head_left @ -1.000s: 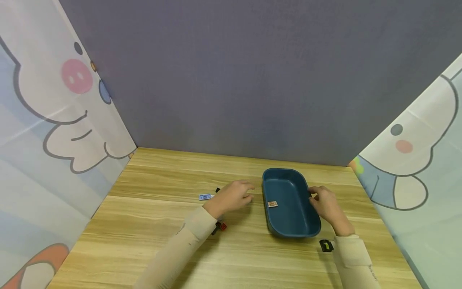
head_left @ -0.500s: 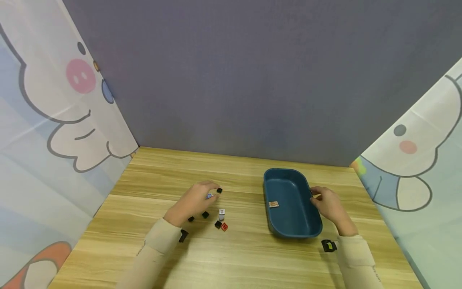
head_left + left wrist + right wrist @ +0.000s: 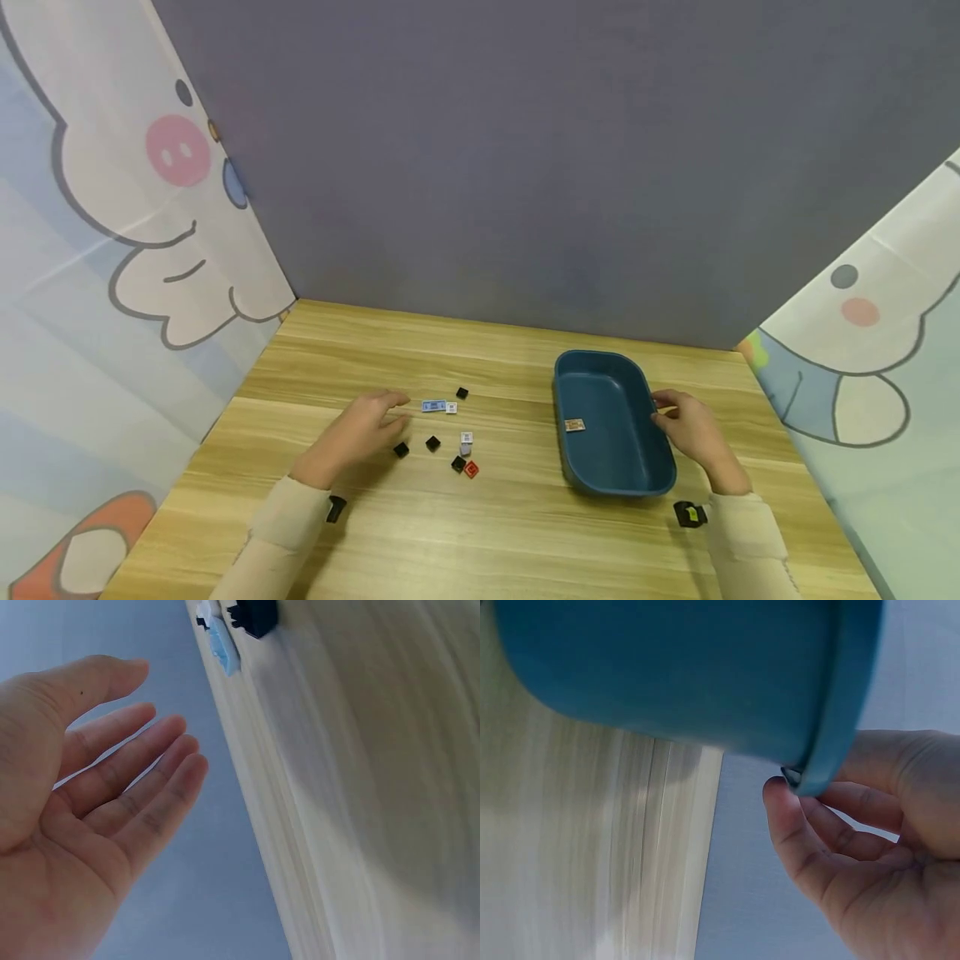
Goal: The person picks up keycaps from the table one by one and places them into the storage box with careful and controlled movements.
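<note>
My left hand (image 3: 358, 429) hovers above the table at left, fingers parted. In the left wrist view nothing lies in its palm. Just right of it are a long blue printed piece (image 3: 432, 406) and a small white square (image 3: 452, 408). My right hand (image 3: 688, 425) is at the right rim of the dark blue plastic bin (image 3: 615, 467). In the right wrist view its thumb (image 3: 784, 806) meets the rim from outside, other fingers partly hidden behind it. A small dark spot shows at the contact; what it is I cannot tell. A small orange printed piece (image 3: 574, 425) lies in the bin.
Loose on the wooden table (image 3: 480, 542) lie several black pieces, one a black piece (image 3: 458, 464) beside a red piece (image 3: 472, 469). A white piece (image 3: 467, 437) lies close by. A grey panel (image 3: 480, 167) rises behind.
My left hand has drawn back leftward from near the bin, over the loose pieces, uncovering them. My right hand stays at the bin's rim. The head view has shifted slightly.
</note>
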A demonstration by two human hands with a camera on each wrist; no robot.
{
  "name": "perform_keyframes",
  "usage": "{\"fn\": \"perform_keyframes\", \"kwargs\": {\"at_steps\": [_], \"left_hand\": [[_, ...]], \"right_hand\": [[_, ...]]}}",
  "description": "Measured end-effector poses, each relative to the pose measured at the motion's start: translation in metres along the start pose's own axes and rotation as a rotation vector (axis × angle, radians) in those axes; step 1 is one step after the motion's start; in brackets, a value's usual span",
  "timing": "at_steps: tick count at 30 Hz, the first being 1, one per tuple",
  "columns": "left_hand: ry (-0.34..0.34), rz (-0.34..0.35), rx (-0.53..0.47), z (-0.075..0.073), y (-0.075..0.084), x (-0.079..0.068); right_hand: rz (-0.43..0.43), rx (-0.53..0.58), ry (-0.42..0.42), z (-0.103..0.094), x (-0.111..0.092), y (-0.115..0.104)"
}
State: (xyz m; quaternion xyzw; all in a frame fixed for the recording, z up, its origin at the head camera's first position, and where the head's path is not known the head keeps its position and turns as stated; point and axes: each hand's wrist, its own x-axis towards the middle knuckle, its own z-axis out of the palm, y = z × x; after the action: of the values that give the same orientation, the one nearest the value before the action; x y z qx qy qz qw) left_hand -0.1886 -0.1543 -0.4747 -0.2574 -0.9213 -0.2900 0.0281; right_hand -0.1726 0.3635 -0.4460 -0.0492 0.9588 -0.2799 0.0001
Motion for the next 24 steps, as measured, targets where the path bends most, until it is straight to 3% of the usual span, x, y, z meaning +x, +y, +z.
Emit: {"fn": "perform_keyframes", "kwargs": {"at_steps": [11, 19, 24], "left_hand": [[0.010, -0.007, 0.019, 0.003, -0.005, -0.003], [0.020, -0.028, 0.031, 0.018, -0.014, 0.012], [-0.032, -0.079, 0.068, 0.025, -0.017, 0.023]], "right_hand": [[0.022, -0.007, -0.004, -0.002, -0.002, 0.000], [0.029, -0.018, -0.003, -0.001, -0.002, -0.001], [0.026, -0.021, -0.004, -0.001, -0.001, -0.003]]}}
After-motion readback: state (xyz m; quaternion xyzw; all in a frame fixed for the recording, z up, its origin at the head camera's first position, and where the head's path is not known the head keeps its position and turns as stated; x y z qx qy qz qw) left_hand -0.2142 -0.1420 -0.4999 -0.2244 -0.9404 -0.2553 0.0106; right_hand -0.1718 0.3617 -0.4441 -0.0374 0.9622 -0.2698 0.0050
